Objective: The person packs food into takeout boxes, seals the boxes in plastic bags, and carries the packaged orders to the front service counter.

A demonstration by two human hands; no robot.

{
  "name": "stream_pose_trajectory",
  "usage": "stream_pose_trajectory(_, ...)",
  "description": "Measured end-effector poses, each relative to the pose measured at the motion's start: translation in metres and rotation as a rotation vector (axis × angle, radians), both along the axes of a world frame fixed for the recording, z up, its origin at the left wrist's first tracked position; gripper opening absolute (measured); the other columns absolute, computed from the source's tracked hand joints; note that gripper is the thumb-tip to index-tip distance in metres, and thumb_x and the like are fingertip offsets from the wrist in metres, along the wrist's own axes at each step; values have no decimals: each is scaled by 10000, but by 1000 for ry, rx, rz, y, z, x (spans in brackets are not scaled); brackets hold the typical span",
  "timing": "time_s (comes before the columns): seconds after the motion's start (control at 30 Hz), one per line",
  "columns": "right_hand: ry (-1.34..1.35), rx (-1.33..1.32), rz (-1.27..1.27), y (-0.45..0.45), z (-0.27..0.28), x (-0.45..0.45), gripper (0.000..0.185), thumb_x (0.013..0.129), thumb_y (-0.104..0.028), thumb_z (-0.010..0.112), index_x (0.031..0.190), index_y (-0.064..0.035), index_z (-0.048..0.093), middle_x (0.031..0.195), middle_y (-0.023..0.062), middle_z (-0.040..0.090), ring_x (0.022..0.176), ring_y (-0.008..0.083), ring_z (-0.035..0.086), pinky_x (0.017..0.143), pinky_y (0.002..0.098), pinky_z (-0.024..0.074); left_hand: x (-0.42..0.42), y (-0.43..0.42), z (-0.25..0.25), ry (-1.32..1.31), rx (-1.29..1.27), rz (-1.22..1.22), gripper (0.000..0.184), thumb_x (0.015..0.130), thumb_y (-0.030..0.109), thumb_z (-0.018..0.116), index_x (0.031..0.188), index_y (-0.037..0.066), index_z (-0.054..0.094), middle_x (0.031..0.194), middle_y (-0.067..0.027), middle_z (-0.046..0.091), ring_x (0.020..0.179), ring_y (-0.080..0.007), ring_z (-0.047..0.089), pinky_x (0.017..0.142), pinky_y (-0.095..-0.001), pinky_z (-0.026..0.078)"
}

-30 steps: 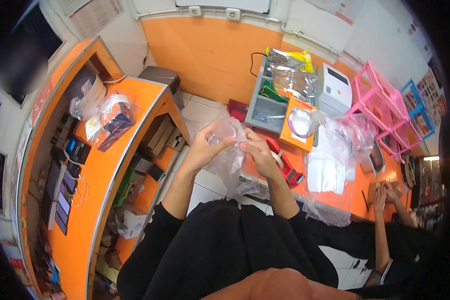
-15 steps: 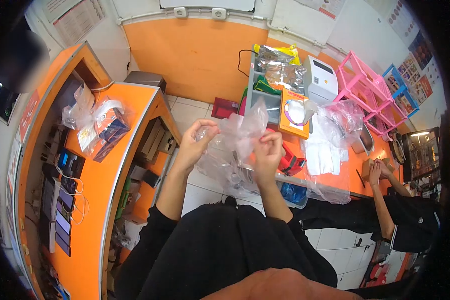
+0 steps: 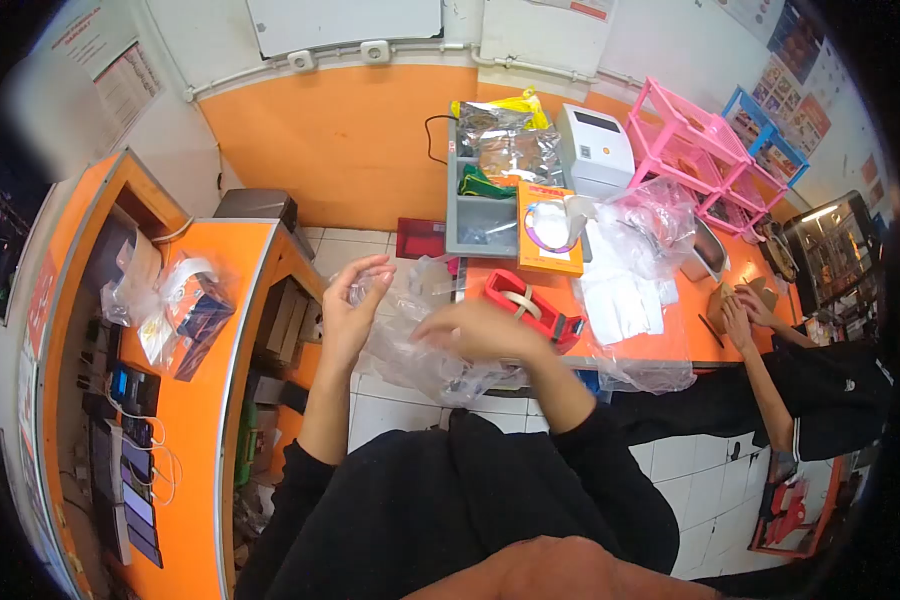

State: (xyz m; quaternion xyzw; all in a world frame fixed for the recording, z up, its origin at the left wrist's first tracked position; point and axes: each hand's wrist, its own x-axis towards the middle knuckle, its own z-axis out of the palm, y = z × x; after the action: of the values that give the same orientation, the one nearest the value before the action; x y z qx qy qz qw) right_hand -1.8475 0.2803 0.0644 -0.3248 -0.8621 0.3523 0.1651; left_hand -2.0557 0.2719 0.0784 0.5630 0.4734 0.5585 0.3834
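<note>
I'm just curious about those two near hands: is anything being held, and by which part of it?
A clear plastic bag, seemingly by its upper edge, in the left hand; the right hand is too blurred to tell.

Apparently a shop or packing counter, orange counters [image 3: 185,420], label printer [image 3: 597,150], tape dispenser [image 3: 532,312] (red), wall posters [image 3: 110,65]

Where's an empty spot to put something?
The left counter looks bare between the phones and its right edge, below the bagged box. The right desk is crowded with the grey tray, printer and white packs; a small patch shows between the packs and the dark stick.
</note>
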Motion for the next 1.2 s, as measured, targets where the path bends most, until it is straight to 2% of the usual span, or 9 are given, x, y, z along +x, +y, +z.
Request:
stream_pose_trajectory(0.07,95,-25,-389,24,42,45,245,813,-39,543,1032,-13,650,1031,152,660,1012,307,622,878,378,478,18,18,-9,36,62,-48,264,866,133,665,1101,17,630,1016,-75,682,975,-130,603,905,-296,442)
stream_pose_trajectory(0.1,154,328,-529,56,20,74,235,816,-61,556,1026,-40,659,1061,149,649,1001,294,621,869,385,481,30,27,-10,57,96,-73,267,862,134,668,1101,21,631,1021,-71,681,975,-129,603,903,-299,443)
stream_pose_trajectory(0.17,-207,605,-769,107,1,123,217,789,-109,630,999,-77,677,1117,156,630,986,288,616,843,389,486,67,42,-5,152,191,-147,305,826,159,701,1097,36,635,1038,-86,681,973,-168,619,905,-310,446)
stream_pose_trajectory(0.4,-237,361,-716,145,-10,168,98,685,-147,760,731,-82,702,765,83,656,764,256,622,714,378,481,200,119,-76,700,205,-168,946,638,483,784,1395,87,376,1352,-132,496,1141,-395,451,966,-467,325)
stream_pose_trajectory(0.63,2,425,-714,141,-18,178,130,713,-116,723,708,-24,632,741,113,602,727,293,603,664,400,461,232,138,-101,768,108,-118,1044,628,657,722,1419,91,345,1366,-130,479,1136,-377,456,954,-488,299)
stream_pose_trajectory(0.77,70,505,-739,138,-3,171,115,741,-115,707,743,-21,642,758,131,600,690,311,597,639,405,463,233,136,-94,767,64,-120,1029,612,655,731,1411,117,370,1381,-99,475,1147,-384,448,961,-511,285)
stream_pose_trajectory(0.8,61,608,-758,141,3,171,56,759,-71,698,785,-27,677,747,112,619,663,231,606,621,326,482,232,137,-94,770,56,-128,1019,618,644,732,1413,121,368,1384,-99,473,1159,-389,438,959,-523,283)
stream_pose_trajectory(1.0,998,707,-1053,99,135,174,85,907,-60,596,966,-17,551,840,50,592,758,124,581,713,257,486,221,130,-67,779,-11,-162,895,658,544,744,1358,91,420,1273,-100,552,1176,-359,463,952,-497,315)
stream_pose_trajectory(1.2,1163,806,-1085,28,75,99,88,941,-64,540,999,-4,512,951,77,534,877,143,536,781,273,473,115,96,-27,268,102,-119,358,869,194,636,1174,73,494,922,-96,638,837,-194,612,722,-308,475)
